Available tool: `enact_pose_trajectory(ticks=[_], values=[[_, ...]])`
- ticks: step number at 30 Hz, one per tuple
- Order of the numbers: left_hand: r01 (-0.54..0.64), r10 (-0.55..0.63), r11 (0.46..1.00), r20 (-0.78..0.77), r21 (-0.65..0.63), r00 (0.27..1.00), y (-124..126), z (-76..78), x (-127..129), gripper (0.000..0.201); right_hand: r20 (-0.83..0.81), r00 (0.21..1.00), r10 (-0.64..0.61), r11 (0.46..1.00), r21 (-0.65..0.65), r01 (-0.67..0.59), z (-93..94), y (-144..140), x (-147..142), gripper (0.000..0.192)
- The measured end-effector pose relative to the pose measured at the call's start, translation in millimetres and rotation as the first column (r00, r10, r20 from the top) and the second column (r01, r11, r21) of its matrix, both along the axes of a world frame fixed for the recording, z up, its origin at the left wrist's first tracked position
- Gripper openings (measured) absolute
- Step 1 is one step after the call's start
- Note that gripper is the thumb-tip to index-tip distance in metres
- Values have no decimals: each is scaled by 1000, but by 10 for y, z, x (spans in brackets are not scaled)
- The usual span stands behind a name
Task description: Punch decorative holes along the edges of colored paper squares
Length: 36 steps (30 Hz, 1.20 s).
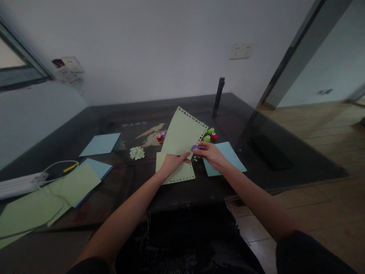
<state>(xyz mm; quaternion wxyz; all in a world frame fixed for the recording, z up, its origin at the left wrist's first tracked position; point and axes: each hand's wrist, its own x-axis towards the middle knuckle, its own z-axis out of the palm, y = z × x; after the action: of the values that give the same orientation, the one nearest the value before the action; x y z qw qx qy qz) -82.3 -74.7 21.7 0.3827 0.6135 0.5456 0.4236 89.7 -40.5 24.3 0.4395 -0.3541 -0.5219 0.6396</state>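
Observation:
My left hand point(174, 163) pinches the lower corner of a pale green sheet of paper point(181, 133), which is raised and tilted above the table. Small cut-out holes line its upper and right edges. In my right hand point(210, 153) is a small purple craft punch point(195, 147), set at the sheet's right edge near the bottom corner. Beneath, another green sheet point(178, 177) with punched edges lies flat. A few tiny paper bits sit below the punch. Under my right wrist lies a light blue sheet point(232, 158) with holes along its right side.
Green and red punches point(210, 131) stand behind my right hand; red and purple ones point(161, 137) sit left of the sheet. A pile of cut-outs point(137, 153), a blue sheet point(101, 144), stacked paper point(82, 179) and a white power strip point(21, 185) occupy the left. A black post point(218, 97) rises behind.

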Motion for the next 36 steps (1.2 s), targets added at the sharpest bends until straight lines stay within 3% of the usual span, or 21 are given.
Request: enact_pose_trajectory(ticks=[36], values=[[-21, 21, 1000, -12, -7, 1000, -28, 30, 9, 24, 37, 999, -8, 1000, 11, 8, 24, -4, 2, 29]])
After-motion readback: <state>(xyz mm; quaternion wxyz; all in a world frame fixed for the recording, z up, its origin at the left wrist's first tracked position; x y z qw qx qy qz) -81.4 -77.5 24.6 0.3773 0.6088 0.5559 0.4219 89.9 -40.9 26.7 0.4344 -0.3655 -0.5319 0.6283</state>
